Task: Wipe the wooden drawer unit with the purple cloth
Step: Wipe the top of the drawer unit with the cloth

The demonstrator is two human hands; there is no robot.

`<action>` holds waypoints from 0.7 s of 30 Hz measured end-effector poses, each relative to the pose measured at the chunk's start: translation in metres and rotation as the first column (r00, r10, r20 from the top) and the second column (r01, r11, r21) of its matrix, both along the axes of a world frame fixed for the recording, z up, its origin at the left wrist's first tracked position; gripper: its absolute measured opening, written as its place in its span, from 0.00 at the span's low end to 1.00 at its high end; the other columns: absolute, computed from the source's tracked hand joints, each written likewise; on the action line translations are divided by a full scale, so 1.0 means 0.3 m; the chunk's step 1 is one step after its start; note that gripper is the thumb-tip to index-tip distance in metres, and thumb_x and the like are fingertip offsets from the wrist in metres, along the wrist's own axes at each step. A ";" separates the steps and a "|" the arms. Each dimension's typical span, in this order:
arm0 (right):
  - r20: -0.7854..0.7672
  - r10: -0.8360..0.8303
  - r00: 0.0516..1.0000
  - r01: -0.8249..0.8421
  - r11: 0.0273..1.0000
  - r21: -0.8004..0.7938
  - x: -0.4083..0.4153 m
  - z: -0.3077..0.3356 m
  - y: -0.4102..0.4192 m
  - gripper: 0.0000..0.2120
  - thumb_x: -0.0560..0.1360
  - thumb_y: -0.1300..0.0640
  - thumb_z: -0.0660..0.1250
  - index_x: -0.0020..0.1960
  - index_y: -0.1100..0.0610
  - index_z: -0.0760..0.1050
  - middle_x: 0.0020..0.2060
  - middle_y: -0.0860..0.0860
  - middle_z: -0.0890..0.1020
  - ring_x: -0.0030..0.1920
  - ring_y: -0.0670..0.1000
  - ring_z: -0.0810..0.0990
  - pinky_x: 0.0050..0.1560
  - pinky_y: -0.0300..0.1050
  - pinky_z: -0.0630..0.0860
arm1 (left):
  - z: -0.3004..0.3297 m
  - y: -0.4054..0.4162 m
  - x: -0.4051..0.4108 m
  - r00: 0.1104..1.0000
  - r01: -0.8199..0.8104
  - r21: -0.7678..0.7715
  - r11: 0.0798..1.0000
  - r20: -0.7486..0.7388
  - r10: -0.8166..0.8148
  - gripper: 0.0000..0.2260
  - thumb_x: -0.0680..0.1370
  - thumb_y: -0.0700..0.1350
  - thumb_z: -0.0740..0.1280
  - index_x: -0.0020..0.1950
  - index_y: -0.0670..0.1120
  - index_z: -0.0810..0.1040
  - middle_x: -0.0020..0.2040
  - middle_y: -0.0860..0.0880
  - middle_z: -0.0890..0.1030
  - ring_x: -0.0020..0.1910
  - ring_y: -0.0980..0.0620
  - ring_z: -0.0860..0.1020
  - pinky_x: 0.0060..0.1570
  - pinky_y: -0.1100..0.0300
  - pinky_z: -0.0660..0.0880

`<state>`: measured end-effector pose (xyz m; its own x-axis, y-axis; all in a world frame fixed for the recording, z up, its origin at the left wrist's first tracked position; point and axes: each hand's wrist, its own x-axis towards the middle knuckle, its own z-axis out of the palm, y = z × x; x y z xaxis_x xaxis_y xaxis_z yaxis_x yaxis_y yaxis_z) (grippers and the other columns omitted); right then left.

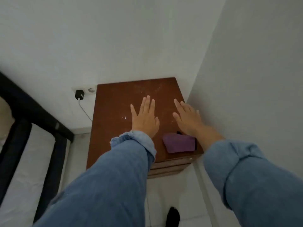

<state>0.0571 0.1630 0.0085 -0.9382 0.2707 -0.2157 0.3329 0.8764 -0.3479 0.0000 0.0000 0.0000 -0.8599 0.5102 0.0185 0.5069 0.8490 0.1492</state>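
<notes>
The reddish-brown wooden drawer unit [114, 112] has a glossy, dust-speckled top; a folded purple cloth [179, 143] lies at five o'clock. The left hand [145, 118] and right hand [188, 118] are flat, fingers straight, grasping nothing.

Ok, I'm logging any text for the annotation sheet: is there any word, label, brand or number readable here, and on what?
None can be read.
The black charger in the wall socket: no legible marking, too small and blurred.
The purple cloth and the wooden drawer unit: no label or print shows.
</notes>
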 end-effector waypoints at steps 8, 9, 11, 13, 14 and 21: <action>0.401 0.128 0.907 -0.071 0.985 -0.155 0.051 -0.270 0.045 0.33 0.78 0.59 0.59 0.77 0.46 0.48 0.78 0.48 0.49 0.78 0.52 0.47 0.75 0.60 0.46 | -0.238 0.082 0.075 0.867 0.121 -0.248 0.961 0.498 0.019 0.29 0.81 0.48 0.55 0.79 0.44 0.48 0.80 0.49 0.46 0.78 0.51 0.47 0.75 0.44 0.45; 0.411 0.136 0.901 -0.074 0.984 -0.163 0.049 -0.296 0.051 0.33 0.79 0.55 0.60 0.77 0.46 0.47 0.78 0.48 0.49 0.78 0.52 0.49 0.75 0.60 0.47 | -0.258 0.093 0.075 0.848 0.136 -0.276 0.951 0.529 0.032 0.29 0.80 0.49 0.56 0.79 0.44 0.49 0.80 0.48 0.48 0.78 0.50 0.49 0.76 0.45 0.46; 0.403 0.156 0.902 -0.103 0.983 -0.151 0.042 -0.322 0.059 0.35 0.78 0.50 0.63 0.77 0.46 0.46 0.78 0.49 0.52 0.77 0.55 0.54 0.74 0.61 0.54 | -0.276 0.106 0.071 0.827 0.165 -0.329 0.930 0.560 0.052 0.30 0.80 0.53 0.56 0.79 0.44 0.51 0.80 0.48 0.48 0.78 0.49 0.54 0.75 0.47 0.49; 0.382 0.164 0.909 -0.137 0.986 -0.098 0.032 -0.332 0.073 0.38 0.75 0.47 0.65 0.77 0.47 0.48 0.76 0.51 0.57 0.74 0.58 0.59 0.70 0.60 0.63 | -0.286 0.119 0.061 0.820 0.183 -0.374 0.909 0.569 0.069 0.32 0.79 0.56 0.56 0.79 0.45 0.51 0.80 0.48 0.47 0.77 0.48 0.56 0.75 0.47 0.51; 0.384 0.158 0.910 -0.140 0.987 -0.076 0.029 -0.333 0.077 0.38 0.74 0.46 0.67 0.77 0.48 0.49 0.75 0.51 0.59 0.73 0.58 0.61 0.68 0.60 0.65 | -0.288 0.125 0.058 0.817 0.189 -0.394 0.899 0.572 0.079 0.32 0.79 0.57 0.56 0.79 0.45 0.51 0.80 0.48 0.47 0.77 0.48 0.55 0.75 0.47 0.50; 0.407 0.190 0.893 -0.148 0.980 -0.131 0.036 -0.379 0.081 0.23 0.71 0.44 0.70 0.60 0.57 0.73 0.59 0.56 0.78 0.59 0.59 0.76 0.57 0.53 0.74 | -0.290 0.156 0.061 0.796 0.180 -0.449 0.875 0.589 0.139 0.33 0.78 0.57 0.55 0.79 0.46 0.50 0.80 0.48 0.45 0.78 0.48 0.51 0.75 0.43 0.47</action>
